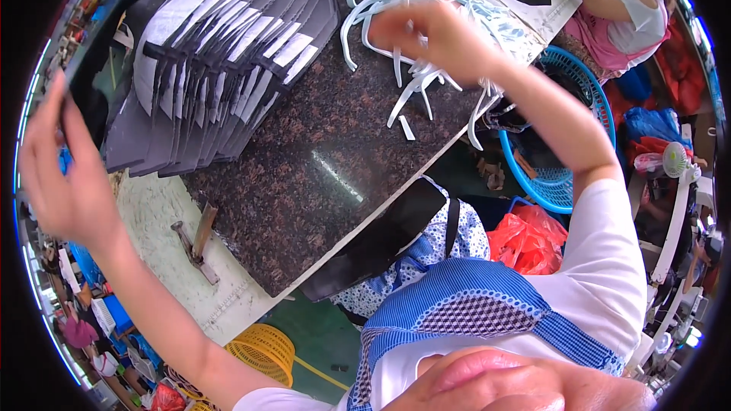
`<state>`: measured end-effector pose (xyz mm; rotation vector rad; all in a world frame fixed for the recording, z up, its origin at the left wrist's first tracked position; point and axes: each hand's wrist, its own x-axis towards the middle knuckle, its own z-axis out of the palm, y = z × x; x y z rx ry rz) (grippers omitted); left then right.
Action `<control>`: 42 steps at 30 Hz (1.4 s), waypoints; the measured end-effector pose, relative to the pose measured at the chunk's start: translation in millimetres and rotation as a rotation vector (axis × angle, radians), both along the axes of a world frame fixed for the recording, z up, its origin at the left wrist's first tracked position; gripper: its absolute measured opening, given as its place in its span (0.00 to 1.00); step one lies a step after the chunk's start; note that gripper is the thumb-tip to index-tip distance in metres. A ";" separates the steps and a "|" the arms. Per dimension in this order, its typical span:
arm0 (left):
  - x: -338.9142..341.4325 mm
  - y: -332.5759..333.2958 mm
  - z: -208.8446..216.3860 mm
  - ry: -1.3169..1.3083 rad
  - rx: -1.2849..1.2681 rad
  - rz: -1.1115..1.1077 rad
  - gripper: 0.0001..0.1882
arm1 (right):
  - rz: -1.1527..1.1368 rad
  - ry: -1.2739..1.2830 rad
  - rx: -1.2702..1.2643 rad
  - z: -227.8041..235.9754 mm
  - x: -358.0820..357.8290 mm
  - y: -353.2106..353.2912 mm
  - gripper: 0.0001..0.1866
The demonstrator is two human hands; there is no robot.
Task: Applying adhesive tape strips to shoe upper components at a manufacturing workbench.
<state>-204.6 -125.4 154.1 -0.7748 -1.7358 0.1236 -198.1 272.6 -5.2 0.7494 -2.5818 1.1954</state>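
Note:
My left hand (65, 175) is raised at the far left, thumb and fingertips closed on the edge of a black sheet (95, 80). That sheet hangs beside a fanned stack of dark grey cut pieces (221, 53) with white patches. My right hand (442, 39) is over a loose heap of narrow pale strips (415, 91) at the far side of the table. Its fingers are bent and smeared by motion, so whether a strip is between them cannot be made out. A short white scrap (407, 128) lies apart from the heap.
The stack and strips lie on a dark speckled stone slab (304, 175) set on a pale worktable (152, 221). A hammer-like metal tool (194, 253) rests near its left corner. A blue basket (560, 190) stands to the right, a yellow basket (263, 350) below. Another person (628, 23) sits far right.

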 end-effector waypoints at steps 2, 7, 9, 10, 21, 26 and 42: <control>54.8 26.2 -43.5 -0.152 -0.031 0.022 0.08 | -0.179 0.160 0.032 -1.0 -78.2 17.3 0.14; 160.6 72.5 -166.2 -0.984 -0.271 -0.232 0.09 | -0.344 0.111 0.441 -58.0 -199.9 34.7 0.15; 172.6 68.7 -176.4 -1.244 -0.149 -0.161 0.15 | -0.203 0.128 0.632 -63.8 -212.2 33.0 0.16; 171.8 63.2 -170.8 -1.380 -0.122 -0.144 0.16 | -0.179 0.171 0.475 -62.2 -207.8 33.2 0.16; -17.3 177.0 -105.9 -1.188 0.673 -0.610 0.21 | 0.049 -0.310 -0.704 52.7 -88.2 83.9 0.08; -63.4 235.1 -100.4 -1.534 0.744 -0.786 0.20 | 0.122 -0.345 -0.650 58.8 -40.3 75.3 0.07; -49.8 216.3 -143.5 -0.859 0.139 -0.711 0.09 | -0.333 -0.182 -1.163 21.3 -82.5 121.4 0.08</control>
